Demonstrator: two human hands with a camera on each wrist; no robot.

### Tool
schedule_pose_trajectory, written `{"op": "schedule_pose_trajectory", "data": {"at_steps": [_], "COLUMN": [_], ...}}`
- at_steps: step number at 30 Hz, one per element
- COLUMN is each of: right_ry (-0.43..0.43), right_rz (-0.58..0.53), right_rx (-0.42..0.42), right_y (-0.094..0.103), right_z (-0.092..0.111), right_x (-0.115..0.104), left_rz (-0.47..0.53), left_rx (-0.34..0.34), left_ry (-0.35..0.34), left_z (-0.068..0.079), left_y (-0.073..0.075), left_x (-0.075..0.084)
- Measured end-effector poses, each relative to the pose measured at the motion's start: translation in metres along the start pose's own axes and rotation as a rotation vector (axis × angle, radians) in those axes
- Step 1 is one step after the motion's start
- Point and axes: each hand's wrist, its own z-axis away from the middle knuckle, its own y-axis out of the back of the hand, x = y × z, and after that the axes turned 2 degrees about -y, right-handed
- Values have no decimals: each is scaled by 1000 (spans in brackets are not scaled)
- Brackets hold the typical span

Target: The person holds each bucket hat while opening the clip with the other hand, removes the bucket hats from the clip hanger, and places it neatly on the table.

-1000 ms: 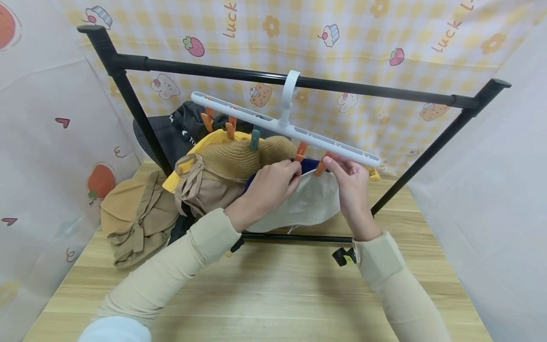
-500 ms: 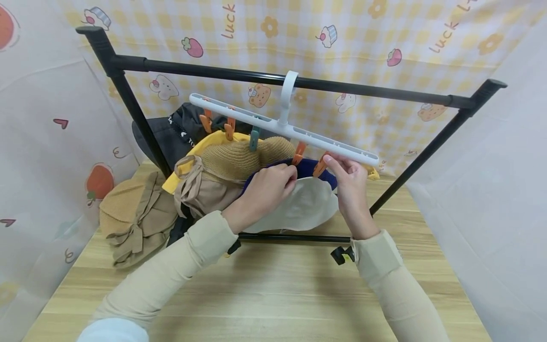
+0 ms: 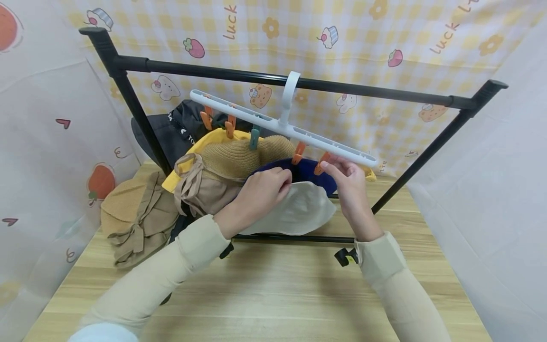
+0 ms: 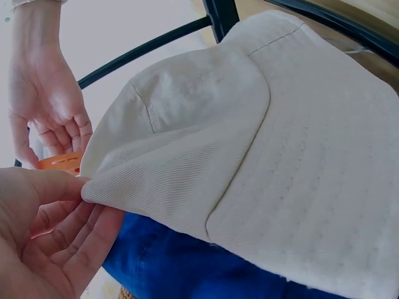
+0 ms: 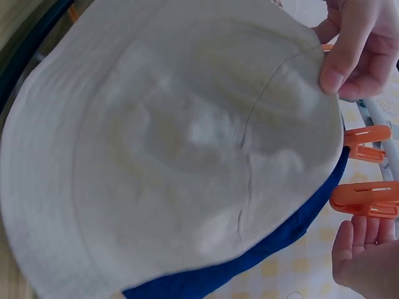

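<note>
"What do you hold?"
"My left hand [image 3: 266,187] pinches the white hat [image 3: 301,209] by its crown, brim downward."
"What else?"
"My right hand [image 3: 352,187] holds an orange clip [image 3: 318,169], tilted beneath the hanger [image 3: 279,125]."

Before us, a pale wood-grained table [image 3: 273,304] bears a black rack [image 3: 376,91]. A bow-tied tan hat [image 3: 147,223] lies nearby.

Hanger [image 3: 283,126] on bar [image 3: 222,72], hat [image 3: 299,209] below
</note>
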Motion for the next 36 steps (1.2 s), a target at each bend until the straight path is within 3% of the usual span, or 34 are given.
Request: {"op": "schedule_pose_trajectory", "data": {"at_steps": [6, 14, 21, 36], "right_ry": [-25, -7, -3, 37], "right_rz": [2, -28, -16, -10], "right_rx": [-70, -101, -88, -28], "right_y": [4, 8, 10, 13], "right_z": [2, 3, 3, 4], "right_x": [-1, -1, -1, 1], "left_rz": [21, 4, -15, -61], "left_rx": [-14, 30, 60, 82], "left_ry": [-4, -37, -69, -32], "left_z": [8, 21, 37, 88], "left_y": [11, 28, 52, 101], "left_x": [-4, -13, -18, -38]}}
